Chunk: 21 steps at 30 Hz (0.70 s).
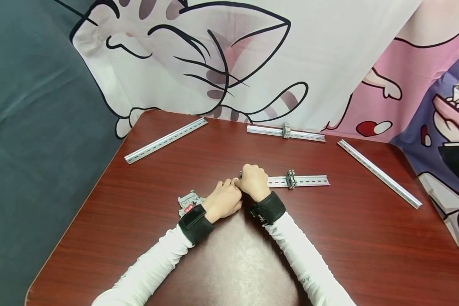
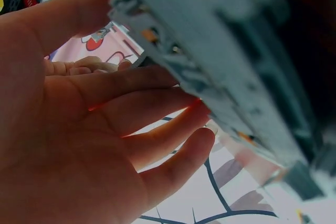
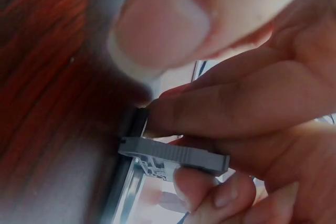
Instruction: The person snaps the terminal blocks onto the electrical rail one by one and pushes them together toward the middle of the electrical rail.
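In the head view both hands meet over the left end of a slotted metal DIN rail [image 1: 313,180]. My right hand [image 1: 254,182] is curled over that end. In the right wrist view its fingers grip around a grey terminal block [image 3: 173,154] standing across the rail. My left hand [image 1: 223,199] reaches to the same end, fingertips beside the right hand. Seen from the left wrist, its fingers are extended and the thumb stands apart; part of their tips is hidden behind blurred grey terminal blocks [image 2: 210,66]. These blocks, with a red label, lie beside the left wrist.
Another grey block [image 1: 291,179] sits on the middle rail. A rail [image 1: 260,129] at the back carries one grey block [image 1: 286,131]. Bare rails lie slanted at left [image 1: 166,140] and right [image 1: 380,174]. A printed cloth [image 1: 329,55] hangs behind the brown table [image 1: 118,238].
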Motion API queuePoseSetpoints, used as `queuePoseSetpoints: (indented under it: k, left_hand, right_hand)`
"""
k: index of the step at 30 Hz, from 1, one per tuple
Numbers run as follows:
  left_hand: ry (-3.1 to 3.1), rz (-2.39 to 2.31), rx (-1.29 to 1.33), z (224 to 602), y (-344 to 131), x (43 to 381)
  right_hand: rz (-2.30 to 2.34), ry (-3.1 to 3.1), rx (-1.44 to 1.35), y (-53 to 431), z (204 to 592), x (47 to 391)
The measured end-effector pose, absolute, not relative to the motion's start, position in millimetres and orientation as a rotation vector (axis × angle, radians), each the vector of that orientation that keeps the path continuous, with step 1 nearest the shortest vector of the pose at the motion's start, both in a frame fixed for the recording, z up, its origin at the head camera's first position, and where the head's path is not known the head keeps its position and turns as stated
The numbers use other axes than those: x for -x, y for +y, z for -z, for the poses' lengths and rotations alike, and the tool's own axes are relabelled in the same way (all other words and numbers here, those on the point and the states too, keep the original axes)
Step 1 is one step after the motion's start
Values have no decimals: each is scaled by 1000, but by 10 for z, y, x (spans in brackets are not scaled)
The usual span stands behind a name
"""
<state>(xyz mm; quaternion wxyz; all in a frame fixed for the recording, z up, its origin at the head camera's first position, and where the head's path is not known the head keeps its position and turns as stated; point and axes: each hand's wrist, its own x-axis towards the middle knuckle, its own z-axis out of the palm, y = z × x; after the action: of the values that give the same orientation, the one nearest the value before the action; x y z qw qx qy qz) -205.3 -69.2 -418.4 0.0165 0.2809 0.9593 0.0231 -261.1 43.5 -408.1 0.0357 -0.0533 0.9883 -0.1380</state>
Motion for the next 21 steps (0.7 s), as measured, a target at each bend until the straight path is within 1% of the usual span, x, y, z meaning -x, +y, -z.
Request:
queuePoseSetpoints:
  k: [12, 21]
  left_hand:
    - [2967, -44, -838, 4196, -680, 2082]
    - [3035, -28, -863, 4212, -672, 2066]
  right_hand:
    - [377, 3012, 92, 561, 4056, 2650]
    - [377, 3017, 71, 711, 4040, 2677]
